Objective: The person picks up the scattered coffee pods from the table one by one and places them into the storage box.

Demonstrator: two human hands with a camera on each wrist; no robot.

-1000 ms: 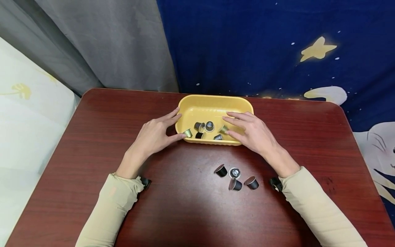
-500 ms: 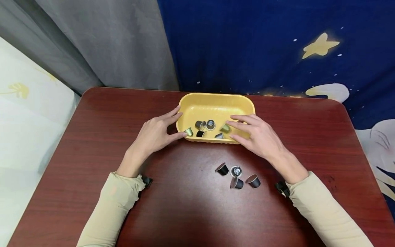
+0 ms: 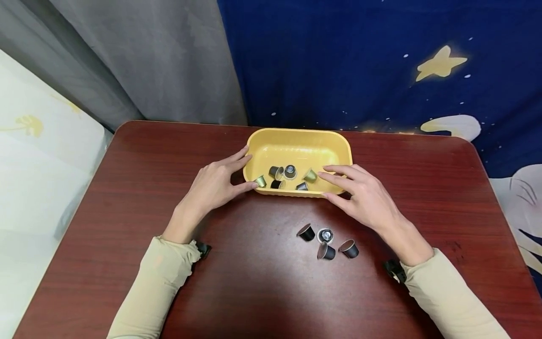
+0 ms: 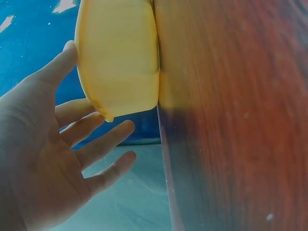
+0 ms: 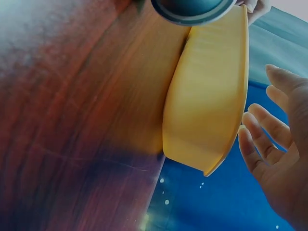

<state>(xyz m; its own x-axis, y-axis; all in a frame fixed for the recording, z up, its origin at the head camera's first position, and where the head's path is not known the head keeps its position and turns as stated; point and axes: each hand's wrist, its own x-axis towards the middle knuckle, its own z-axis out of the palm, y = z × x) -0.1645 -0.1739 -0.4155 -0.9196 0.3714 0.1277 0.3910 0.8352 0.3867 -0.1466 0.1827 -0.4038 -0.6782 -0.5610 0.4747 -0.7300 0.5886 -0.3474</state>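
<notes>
A yellow oval tray (image 3: 296,139) sits on the dark red table (image 3: 127,188) and holds several small coffee capsules (image 3: 290,172). My left hand (image 3: 213,181) rests against the tray's left end with straight fingers, thumb at the near corner; in the left wrist view the hand (image 4: 53,159) spreads beside the tray (image 4: 120,62). My right hand (image 3: 364,195) hovers open at the tray's right near corner, holding nothing; the right wrist view shows its fingers (image 5: 262,139) just off the tray (image 5: 211,106). Several dark capsules (image 3: 326,241) lie on the table near the right hand.
A blue starry cloth (image 3: 381,61) and a grey curtain (image 3: 139,56) hang behind the table. A pale surface (image 3: 38,155) lies off the table's left edge. One capsule rim (image 5: 192,12) fills the top of the right wrist view.
My right hand has drawn back out of the tray toward its right near corner, leaving the capsules inside. The left hand has stayed at the tray's left end.
</notes>
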